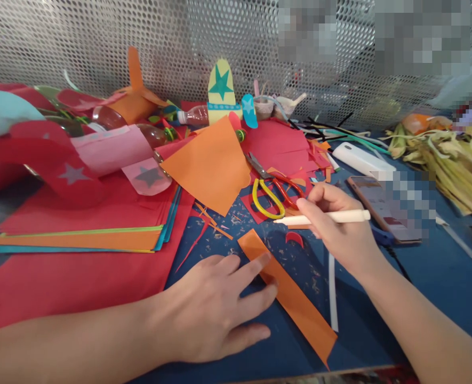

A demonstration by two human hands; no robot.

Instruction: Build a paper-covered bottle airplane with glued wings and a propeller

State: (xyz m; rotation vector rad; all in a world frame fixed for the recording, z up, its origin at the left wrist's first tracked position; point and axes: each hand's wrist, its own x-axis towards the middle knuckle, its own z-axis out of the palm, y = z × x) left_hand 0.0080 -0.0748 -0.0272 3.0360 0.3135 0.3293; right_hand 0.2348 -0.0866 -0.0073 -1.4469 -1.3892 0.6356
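My left hand [220, 306] lies with its fingers spread, two fingertips resting on an orange paper strip [300, 301]. The strip runs slantwise across the blue tabletop toward the near edge. Between the fingers of my right hand [340, 224] is a slim white pen [350, 216], its tip pointing left, above the table. Just beyond the tip lie scissors [270, 186] with one yellow and one red handle, on red and orange paper scraps. A larger orange sheet [212, 165] sits left of them.
Stacked coloured paper [84, 213] and paper-wrapped bottles [111, 146] fill the left. A phone [380, 205], a white device [364, 157] and dried husks [452, 165] lie to the right. A perforated metal panel [140, 32] closes off the back. A narrow white strip [332, 293] lies nearby.
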